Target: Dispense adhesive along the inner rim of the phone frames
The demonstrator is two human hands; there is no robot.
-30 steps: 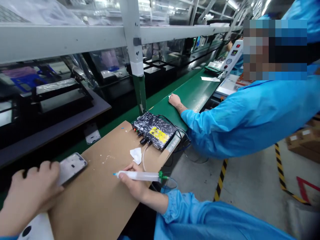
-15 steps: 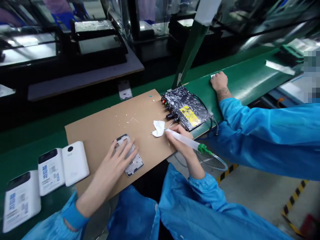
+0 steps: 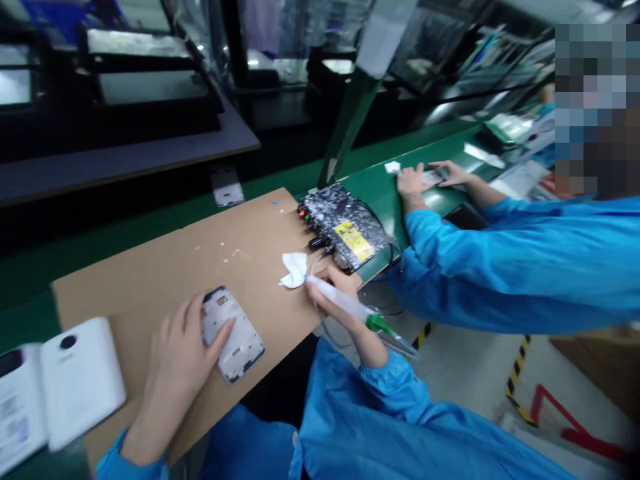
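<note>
My left hand is at the left edge of a grey metal phone frame on the cardboard, its thumb lying over the frame and its other fingers along the side. In my right hand is a white dispensing syringe with a green cap, from which a clear tube runs. The syringe's tip rests by a crumpled white wipe. Just beyond that hand is a paint-specked control box with a yellow label and black knobs.
White phones lie at the left on the cardboard sheet and green bench. Another phone frame lies beyond the sheet. A green post rises behind the box. To the right, a co-worker's hands handle a phone part.
My left hand has shifted from lying spread across the phone frame to its left edge. The view has swung right, showing both of the co-worker's hands. My right hand still holds the syringe.
</note>
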